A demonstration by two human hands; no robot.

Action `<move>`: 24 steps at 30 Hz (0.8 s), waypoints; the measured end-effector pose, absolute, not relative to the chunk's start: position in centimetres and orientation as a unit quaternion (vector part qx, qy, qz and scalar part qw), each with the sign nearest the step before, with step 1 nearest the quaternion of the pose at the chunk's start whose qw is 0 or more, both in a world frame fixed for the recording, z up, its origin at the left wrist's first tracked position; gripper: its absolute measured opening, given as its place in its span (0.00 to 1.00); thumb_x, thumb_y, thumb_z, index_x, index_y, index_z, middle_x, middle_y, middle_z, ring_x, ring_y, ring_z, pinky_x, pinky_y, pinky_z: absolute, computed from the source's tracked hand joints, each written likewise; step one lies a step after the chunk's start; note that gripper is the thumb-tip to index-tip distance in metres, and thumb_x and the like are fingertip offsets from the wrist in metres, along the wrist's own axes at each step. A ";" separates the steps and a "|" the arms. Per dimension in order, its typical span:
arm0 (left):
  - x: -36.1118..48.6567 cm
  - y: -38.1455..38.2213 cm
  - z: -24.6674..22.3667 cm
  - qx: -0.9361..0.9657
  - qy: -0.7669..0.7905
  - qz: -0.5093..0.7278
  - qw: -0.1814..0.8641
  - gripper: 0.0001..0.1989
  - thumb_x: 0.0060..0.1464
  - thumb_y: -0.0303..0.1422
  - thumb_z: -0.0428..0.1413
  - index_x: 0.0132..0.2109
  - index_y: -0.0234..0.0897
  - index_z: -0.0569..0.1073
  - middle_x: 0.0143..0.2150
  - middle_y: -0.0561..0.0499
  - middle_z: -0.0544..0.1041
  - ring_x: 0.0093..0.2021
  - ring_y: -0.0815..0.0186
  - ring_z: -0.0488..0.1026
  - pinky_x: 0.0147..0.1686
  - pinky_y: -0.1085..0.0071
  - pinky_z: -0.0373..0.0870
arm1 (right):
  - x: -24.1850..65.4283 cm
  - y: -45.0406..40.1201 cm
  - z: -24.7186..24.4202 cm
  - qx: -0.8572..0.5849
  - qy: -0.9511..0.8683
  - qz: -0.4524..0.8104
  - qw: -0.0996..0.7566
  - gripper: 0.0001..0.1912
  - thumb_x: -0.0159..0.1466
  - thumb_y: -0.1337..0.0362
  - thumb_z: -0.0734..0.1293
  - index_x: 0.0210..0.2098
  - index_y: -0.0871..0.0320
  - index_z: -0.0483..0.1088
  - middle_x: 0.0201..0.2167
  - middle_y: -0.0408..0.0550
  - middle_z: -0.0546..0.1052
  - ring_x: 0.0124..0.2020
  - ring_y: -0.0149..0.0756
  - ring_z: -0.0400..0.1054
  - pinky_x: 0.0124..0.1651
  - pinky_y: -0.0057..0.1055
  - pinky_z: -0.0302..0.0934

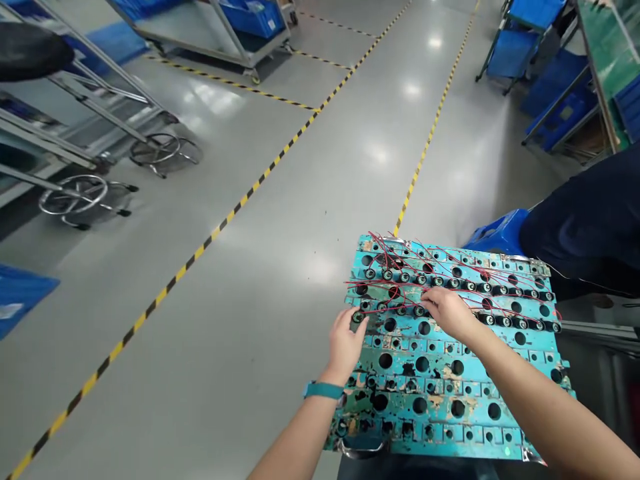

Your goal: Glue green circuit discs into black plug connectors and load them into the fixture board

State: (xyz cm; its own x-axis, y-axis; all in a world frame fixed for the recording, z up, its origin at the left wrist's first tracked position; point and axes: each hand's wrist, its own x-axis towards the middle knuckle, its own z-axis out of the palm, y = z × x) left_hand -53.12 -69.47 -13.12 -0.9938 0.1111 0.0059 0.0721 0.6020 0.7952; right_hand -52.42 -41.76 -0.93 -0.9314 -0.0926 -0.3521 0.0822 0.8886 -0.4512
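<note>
A worn turquoise board [440, 365] with rows of holes lies before me, a metal handle [363, 450] on its near edge. Two rows of small black round parts with red wires stand in its upper half. My left hand [346, 343], with a teal band at the wrist, has thumb and fingers around a black round part [357, 317] at the left end of the nearer row. My right hand [450, 312] is closed in a pinch on a red wire [424, 301], just above another black round part [419, 311] of that row. Its fingertips are partly hidden.
Beyond the board a blue stool [500, 230] stands beside a person's dark-clothed leg [590, 220]. Blue bins [515, 53] and a green-topped bench [607, 53] are at the right. Wheeled stools [75, 197] and a cart [200, 33] stand at the left, past striped floor tape [240, 203].
</note>
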 end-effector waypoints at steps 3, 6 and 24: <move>-54.8 -69.0 -14.6 0.068 0.899 0.432 0.019 0.14 0.61 0.41 0.58 0.50 0.38 0.75 0.49 0.41 0.80 0.51 0.52 0.77 0.55 0.51 0.73 | -54.6 -42.4 -3.0 0.039 0.966 -0.168 0.191 0.10 0.73 0.65 0.62 0.46 0.61 0.75 0.44 0.52 0.78 0.46 0.39 0.73 0.52 0.37 0.65; -55.5 -68.4 -15.4 0.087 0.901 0.424 0.020 0.15 0.62 0.41 0.58 0.50 0.37 0.76 0.48 0.40 0.80 0.51 0.51 0.77 0.55 0.51 0.73 | -55.4 -42.8 -4.7 0.060 0.971 -0.104 0.208 0.11 0.72 0.60 0.65 0.46 0.61 0.74 0.45 0.51 0.77 0.50 0.43 0.72 0.56 0.46 0.65; -55.9 -68.5 -15.9 0.088 0.913 0.395 0.051 0.15 0.61 0.39 0.57 0.50 0.36 0.75 0.45 0.42 0.76 0.42 0.54 0.77 0.46 0.56 0.75 | -55.5 -45.3 -6.6 0.022 0.959 -0.039 0.279 0.14 0.71 0.59 0.68 0.52 0.60 0.72 0.52 0.52 0.75 0.49 0.42 0.72 0.51 0.44 0.71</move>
